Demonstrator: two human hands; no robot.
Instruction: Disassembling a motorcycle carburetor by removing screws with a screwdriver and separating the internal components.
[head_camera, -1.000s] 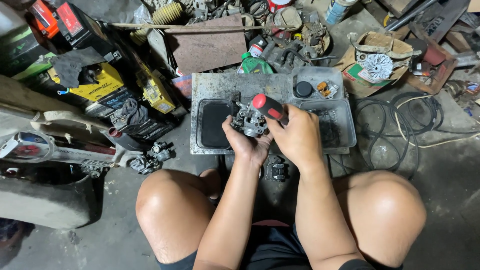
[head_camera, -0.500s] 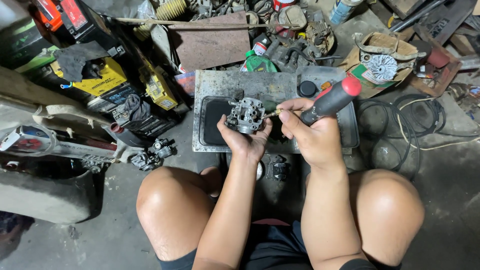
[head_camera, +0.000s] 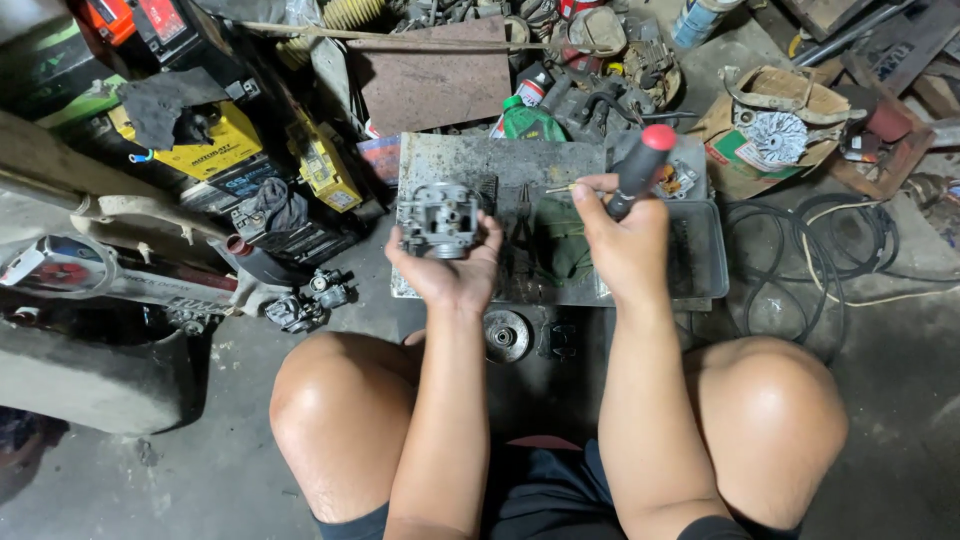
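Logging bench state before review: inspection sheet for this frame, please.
Surface: dirty grey metal tray on a concrete floor, with pliers and a green rag lying on it.
Job's things: grey carburetor body; screwdriver with black and red handle.
Clutter: yellow batteries, rusty plate, round metal disc by the knees, small engine parts.
Grippers: left hand holds the carburetor body; right hand grips the screwdriver, with a small part pinched at its fingertips.
Cables: black coil on the floor to the right.
Surroundings: cardboard box holding a finned metal part.
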